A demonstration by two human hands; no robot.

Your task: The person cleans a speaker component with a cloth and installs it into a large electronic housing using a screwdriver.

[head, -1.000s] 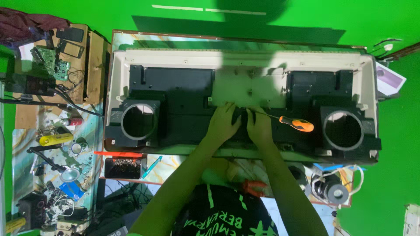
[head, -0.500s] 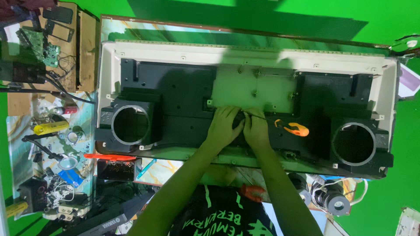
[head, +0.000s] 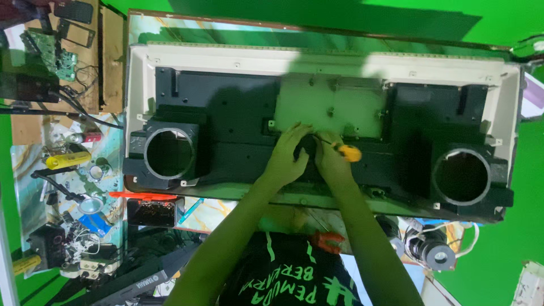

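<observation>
A long white-framed panel with a black plastic back shell lies face down across the marble-patterned table, a round speaker opening at its left end and another at its right. In the middle sits a pale bare metal plate, and both hands work at its lower edge. The left hand is curled with fingertips pressed against the black shell, steadying it beside the dark spot under the tool; whether it pinches anything small there, I cannot tell. The right hand is closed around an orange-handled screwdriver, whose thin shaft points left toward the gap between the two hands. To drive a screw well here, the shaft should probably stand square to the screw head, with steady downward pressure so the tip does not slip and scar the plastic. A red-handled pair of pliers lies near the person's chest, and a yellow cylindrical tool rests among the clutter on the left bench.
</observation>
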